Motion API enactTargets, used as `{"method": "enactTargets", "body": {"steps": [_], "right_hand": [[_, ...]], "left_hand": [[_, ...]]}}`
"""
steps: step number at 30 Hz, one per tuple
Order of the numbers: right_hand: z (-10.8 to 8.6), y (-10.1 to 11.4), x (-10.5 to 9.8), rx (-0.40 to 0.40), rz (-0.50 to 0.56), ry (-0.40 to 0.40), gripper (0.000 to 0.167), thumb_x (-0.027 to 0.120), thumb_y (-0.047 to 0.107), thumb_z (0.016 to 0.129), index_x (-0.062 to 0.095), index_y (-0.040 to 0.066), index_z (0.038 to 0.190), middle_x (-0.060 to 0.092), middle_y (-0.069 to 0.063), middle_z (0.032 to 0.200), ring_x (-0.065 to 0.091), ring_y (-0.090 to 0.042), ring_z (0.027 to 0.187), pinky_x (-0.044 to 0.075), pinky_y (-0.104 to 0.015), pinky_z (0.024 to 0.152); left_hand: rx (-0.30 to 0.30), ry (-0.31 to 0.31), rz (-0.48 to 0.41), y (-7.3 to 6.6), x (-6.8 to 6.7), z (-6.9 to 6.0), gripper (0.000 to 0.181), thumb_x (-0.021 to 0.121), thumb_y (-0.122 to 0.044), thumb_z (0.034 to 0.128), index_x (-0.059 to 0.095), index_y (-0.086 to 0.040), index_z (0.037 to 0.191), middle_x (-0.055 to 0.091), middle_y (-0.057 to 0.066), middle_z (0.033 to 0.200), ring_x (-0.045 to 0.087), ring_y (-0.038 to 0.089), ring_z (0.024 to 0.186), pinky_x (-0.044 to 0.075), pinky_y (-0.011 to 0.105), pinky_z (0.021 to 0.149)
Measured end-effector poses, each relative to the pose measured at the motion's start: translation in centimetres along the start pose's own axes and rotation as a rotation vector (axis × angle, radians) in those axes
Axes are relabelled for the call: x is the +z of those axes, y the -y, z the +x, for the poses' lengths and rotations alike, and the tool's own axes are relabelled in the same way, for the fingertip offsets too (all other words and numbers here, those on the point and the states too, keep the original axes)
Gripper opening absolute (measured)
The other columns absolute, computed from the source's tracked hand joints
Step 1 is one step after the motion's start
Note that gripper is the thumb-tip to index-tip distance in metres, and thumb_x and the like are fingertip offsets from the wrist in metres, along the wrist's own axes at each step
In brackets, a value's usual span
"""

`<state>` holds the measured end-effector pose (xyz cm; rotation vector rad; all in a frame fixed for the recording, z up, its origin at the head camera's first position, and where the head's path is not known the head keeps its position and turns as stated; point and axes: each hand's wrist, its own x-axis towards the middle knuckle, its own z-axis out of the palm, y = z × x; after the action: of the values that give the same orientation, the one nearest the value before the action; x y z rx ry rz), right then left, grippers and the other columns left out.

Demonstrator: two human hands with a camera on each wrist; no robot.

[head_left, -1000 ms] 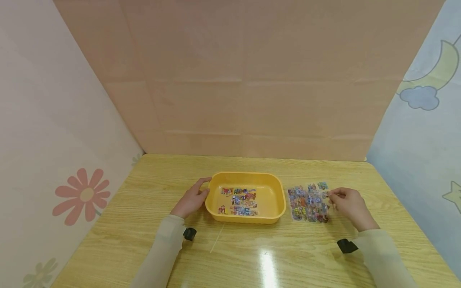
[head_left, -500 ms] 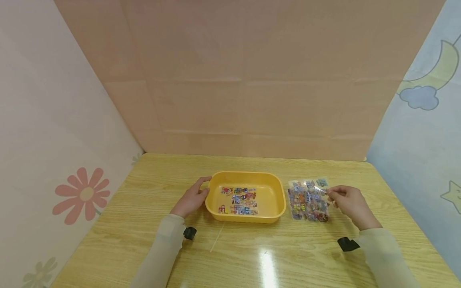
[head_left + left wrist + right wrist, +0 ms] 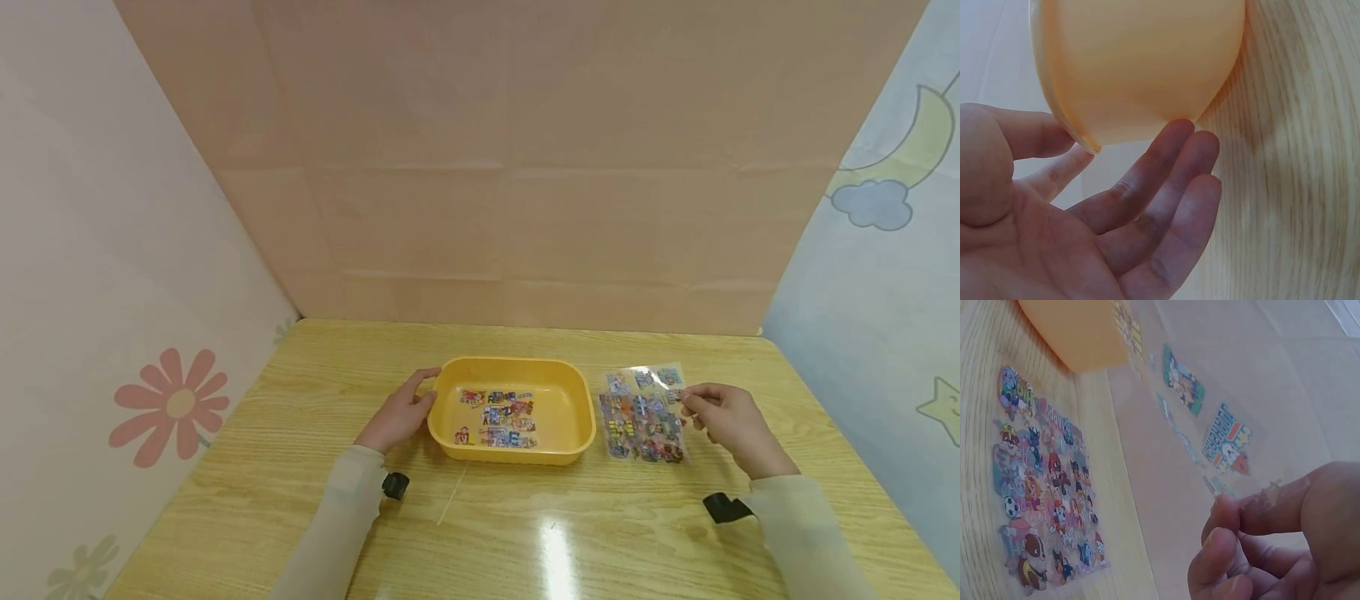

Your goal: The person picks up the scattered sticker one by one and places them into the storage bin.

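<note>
My left hand (image 3: 397,419) holds the left end of a yellow plastic tray (image 3: 573,421). In the left wrist view the thumb meets the tray's rim (image 3: 1044,69), and the fingertips (image 3: 1179,131) touch its outer wall. On the tray's right, my right hand (image 3: 731,425) pinches the edge of a clear sticker sheet (image 3: 643,379) between thumb and forefinger. Seen from the right wrist, this raised sheet (image 3: 1229,447) is tilted above a stack of clear cartoon sticker sheets (image 3: 1054,494) on the table. How many sheets lie there I cannot tell.
Inside the tray lie colourful clear stickers (image 3: 498,417), toward its left and middle. A thin pale strip (image 3: 452,496) lies on the wooden table (image 3: 300,517) in front of the tray. A beige backdrop (image 3: 510,208) and printed side panels (image 3: 885,333) surround the table.
The pinched sticker sheet has come up off the stack and shifted away from me, its far edge now beyond the stack. My left hand and the tray stay where they were.
</note>
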<state>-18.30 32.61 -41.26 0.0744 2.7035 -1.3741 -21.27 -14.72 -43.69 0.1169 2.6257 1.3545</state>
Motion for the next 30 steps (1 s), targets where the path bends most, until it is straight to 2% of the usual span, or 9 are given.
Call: {"method": "enactTargets", "body": {"steps": [9, 16, 30], "right_hand": [[-0.1, 0.2, 0.0, -0.006, 0.017, 0.004, 0.051, 0.042, 0.031, 0.108, 0.048, -0.011, 0.136, 0.064, -0.007, 0.097, 0.056, -0.019, 0.072, 0.045, -0.035, 0.058], [0.0, 0.6, 0.0, -0.010, 0.041, 0.015, 0.054, 0.044, 0.034, 0.108, 0.047, -0.010, 0.138, 0.063, -0.004, 0.097, 0.056, -0.014, 0.074, 0.046, -0.035, 0.060], [0.2, 2.4, 0.9, -0.011, 0.088, 0.003, 0.049, 0.046, 0.031, 0.107, 0.050, -0.009, 0.135, 0.065, -0.006, 0.096, 0.056, -0.012, 0.071, 0.047, -0.032, 0.058]], "left_hand": [[-0.006, -0.001, 0.004, 0.2, 0.1, 0.1, 0.046, 0.048, -0.025, 0.1066, 0.041, -0.027, 0.152, 0.064, 0.012, 0.112, 0.060, 0.021, 0.088, 0.049, 0.038, 0.078], [-0.008, -0.005, 0.010, 0.1, 0.1, 0.1, 0.046, 0.048, -0.026, 0.1066, 0.041, -0.027, 0.152, 0.064, 0.013, 0.116, 0.060, 0.021, 0.089, 0.049, 0.037, 0.078], [-0.022, -0.008, 0.014, 0.1, 0.1, -0.1, 0.046, 0.047, -0.028, 0.1071, 0.040, -0.027, 0.153, 0.064, 0.015, 0.125, 0.064, 0.022, 0.098, 0.051, 0.045, 0.087]]}}
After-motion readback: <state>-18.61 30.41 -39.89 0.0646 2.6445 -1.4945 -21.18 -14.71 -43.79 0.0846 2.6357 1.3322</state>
